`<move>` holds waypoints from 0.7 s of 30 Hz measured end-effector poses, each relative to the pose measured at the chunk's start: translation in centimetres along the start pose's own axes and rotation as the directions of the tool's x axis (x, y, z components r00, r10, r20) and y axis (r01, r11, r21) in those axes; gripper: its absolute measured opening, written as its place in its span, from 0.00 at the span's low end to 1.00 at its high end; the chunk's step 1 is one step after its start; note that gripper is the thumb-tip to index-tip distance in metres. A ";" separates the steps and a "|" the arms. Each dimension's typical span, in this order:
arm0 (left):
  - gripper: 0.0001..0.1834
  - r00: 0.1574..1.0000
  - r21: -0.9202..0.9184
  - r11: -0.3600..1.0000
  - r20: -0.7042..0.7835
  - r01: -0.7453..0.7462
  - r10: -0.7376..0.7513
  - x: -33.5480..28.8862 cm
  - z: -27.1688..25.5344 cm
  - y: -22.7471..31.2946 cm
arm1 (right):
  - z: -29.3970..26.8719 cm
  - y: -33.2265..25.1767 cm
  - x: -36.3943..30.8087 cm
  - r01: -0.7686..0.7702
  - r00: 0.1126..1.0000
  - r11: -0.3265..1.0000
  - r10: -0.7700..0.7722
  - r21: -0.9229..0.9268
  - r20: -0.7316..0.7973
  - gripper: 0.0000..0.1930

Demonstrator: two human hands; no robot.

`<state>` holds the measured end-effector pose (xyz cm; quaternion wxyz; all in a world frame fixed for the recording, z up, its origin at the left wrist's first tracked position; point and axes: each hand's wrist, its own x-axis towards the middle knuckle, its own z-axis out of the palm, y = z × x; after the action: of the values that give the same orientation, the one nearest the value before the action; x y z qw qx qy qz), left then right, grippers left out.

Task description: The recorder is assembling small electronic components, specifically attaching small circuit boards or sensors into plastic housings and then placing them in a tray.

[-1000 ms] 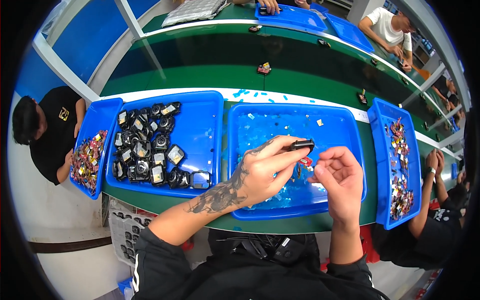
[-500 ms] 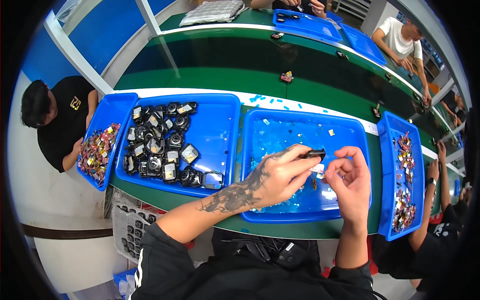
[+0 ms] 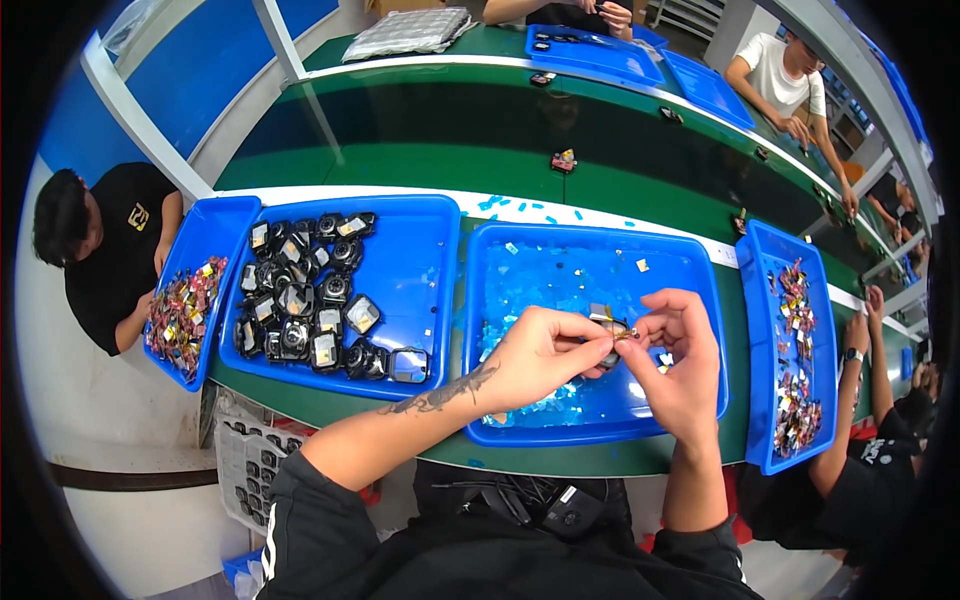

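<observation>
Over the middle blue tray (image 3: 590, 436), my two hands meet at the fingertips. My left hand (image 3: 548, 362) pinches a small dark electronic part with a silvery face (image 3: 600, 312); much of it is hidden behind the fingers. My right hand (image 3: 683, 365) has thumb and forefinger closed at the part's right edge, where thin wires or a small connector show. What exactly lies between those fingertips is too small to make out. Below the hands, the tray holds scattered bits of pale blue film (image 3: 520, 285) and a few small white pieces.
Left of me, a blue tray (image 3: 405, 240) holds black camera-like units (image 3: 295, 338). Narrower trays of small colourful parts stand at far left (image 3: 188, 310) and right (image 3: 797, 415). Beyond runs a green belt (image 3: 420, 135) with small assemblies. Other people sit at left, right and across.
My left hand has turned and come lower, its fingertips now meeting the right hand's. The dark part has turned, showing a silvery face. The whole view has shifted slightly.
</observation>
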<state>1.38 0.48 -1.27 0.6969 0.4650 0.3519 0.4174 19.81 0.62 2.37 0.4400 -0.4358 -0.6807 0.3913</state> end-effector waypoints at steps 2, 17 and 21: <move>0.14 0.996 0.062 0.996 -0.061 -0.061 0.065 -0.1 0.3 -0.2 | 0.6 0.3 -0.1 0.003 0.999 0.999 -0.001 0.045 -0.042 0.20; 0.21 0.961 0.051 0.968 -0.114 -0.247 0.251 -0.6 0.8 -0.1 | 2.2 0.9 -0.7 0.038 0.969 0.998 -0.047 -0.042 -0.244 0.20; 0.24 0.968 0.065 0.970 -0.085 -0.232 0.238 -0.8 1.0 0.6 | 2.1 1.1 -0.5 0.065 0.971 0.990 -0.091 -0.123 -0.222 0.22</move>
<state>1.76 -0.50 -0.29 0.6125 0.5027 0.3374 0.5082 18.25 0.16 0.64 0.5043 -0.4752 -0.6638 0.2815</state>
